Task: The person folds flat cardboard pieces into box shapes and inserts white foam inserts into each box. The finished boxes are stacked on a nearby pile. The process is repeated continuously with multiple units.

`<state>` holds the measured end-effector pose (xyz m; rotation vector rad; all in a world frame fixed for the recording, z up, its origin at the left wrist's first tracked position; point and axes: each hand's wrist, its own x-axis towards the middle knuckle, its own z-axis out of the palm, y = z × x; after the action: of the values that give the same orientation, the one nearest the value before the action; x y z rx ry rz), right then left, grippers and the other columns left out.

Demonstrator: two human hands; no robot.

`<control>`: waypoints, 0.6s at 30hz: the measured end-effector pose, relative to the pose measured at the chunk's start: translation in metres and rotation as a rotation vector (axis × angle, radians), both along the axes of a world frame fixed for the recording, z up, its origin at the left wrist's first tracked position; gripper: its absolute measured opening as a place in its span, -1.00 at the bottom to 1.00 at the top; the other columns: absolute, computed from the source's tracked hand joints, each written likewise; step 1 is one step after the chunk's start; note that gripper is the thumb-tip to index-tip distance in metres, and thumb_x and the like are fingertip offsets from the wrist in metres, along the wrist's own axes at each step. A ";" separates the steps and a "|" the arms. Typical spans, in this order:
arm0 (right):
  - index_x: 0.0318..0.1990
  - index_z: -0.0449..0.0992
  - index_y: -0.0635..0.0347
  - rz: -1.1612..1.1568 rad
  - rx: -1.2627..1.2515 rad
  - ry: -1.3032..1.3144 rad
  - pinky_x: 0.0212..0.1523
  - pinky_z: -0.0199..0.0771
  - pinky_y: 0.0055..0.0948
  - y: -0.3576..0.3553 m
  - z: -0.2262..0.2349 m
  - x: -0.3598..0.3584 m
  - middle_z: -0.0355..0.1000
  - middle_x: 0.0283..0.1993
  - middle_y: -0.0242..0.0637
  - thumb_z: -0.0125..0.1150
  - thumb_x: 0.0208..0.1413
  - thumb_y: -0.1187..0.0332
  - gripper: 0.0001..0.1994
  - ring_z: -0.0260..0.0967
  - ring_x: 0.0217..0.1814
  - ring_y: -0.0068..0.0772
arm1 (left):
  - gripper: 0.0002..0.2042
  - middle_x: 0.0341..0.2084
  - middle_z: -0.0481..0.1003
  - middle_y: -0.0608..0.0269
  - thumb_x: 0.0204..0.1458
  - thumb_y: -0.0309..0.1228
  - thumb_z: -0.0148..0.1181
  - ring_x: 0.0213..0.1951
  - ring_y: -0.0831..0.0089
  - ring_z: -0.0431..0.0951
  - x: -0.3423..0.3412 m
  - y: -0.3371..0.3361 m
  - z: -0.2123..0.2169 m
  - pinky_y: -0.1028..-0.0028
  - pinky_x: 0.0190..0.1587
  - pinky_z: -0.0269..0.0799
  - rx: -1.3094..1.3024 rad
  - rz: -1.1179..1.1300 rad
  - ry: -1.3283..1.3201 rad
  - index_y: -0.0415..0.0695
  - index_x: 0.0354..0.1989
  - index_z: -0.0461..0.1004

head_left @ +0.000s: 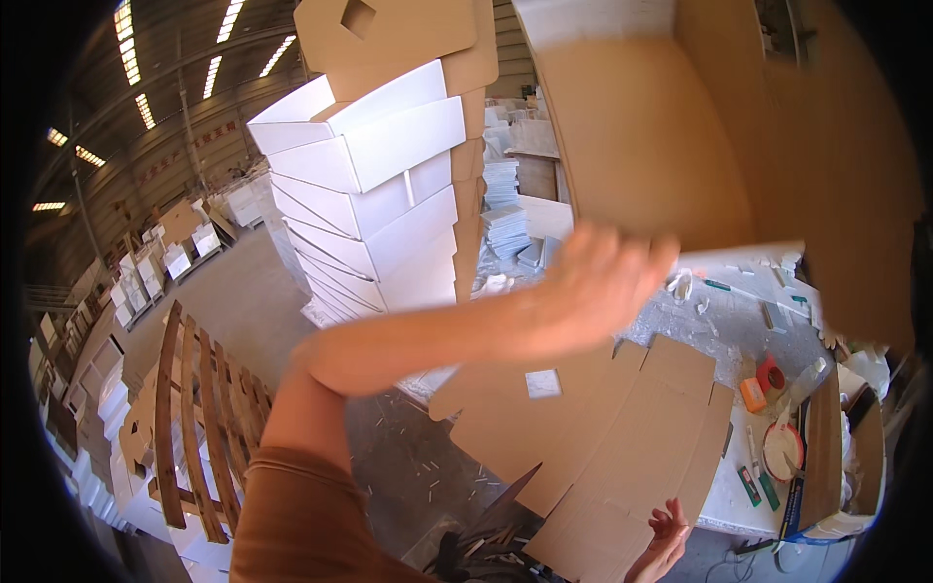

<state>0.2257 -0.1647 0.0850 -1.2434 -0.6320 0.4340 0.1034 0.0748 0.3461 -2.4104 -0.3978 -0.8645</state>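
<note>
A large open cardboard box [641,136], brown inside with white showing along its edges, is raised at the upper right, tilted so that I look into it. My left arm reaches across to it, and my left hand [607,277] is closed on the box's lower edge, somewhat blurred by motion. Low in the view, my right hand [666,539] is open with its fingers apart and nothing in it. It is over a flat cardboard sheet [632,428] with crease lines, which lies on the worktable; a small white label [543,384] is on the sheet.
A tall stack of white boxes [369,185] stands left of the table. Knives [758,481], a red tape roll [770,372] and a round tub [782,449] lie at the right, beside an open carton [826,447]. A wooden pallet [204,428] leans at the lower left.
</note>
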 end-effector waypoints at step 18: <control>-0.32 0.46 0.34 0.207 -0.008 -0.026 -0.29 0.37 -0.50 0.005 -0.003 -0.034 0.41 -0.41 -0.24 -0.35 0.33 0.05 -0.47 0.37 -0.46 -0.47 | -0.35 -0.29 0.55 -0.01 0.01 0.12 0.09 -0.26 0.24 0.56 -0.226 0.092 0.237 0.30 -0.19 0.42 -0.537 0.667 -0.308 -0.34 -0.05 0.45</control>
<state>0.1918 -0.1601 0.0819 -1.1974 -0.7851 0.5937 -0.1226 0.1664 0.5836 -2.3122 -1.6161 -0.8786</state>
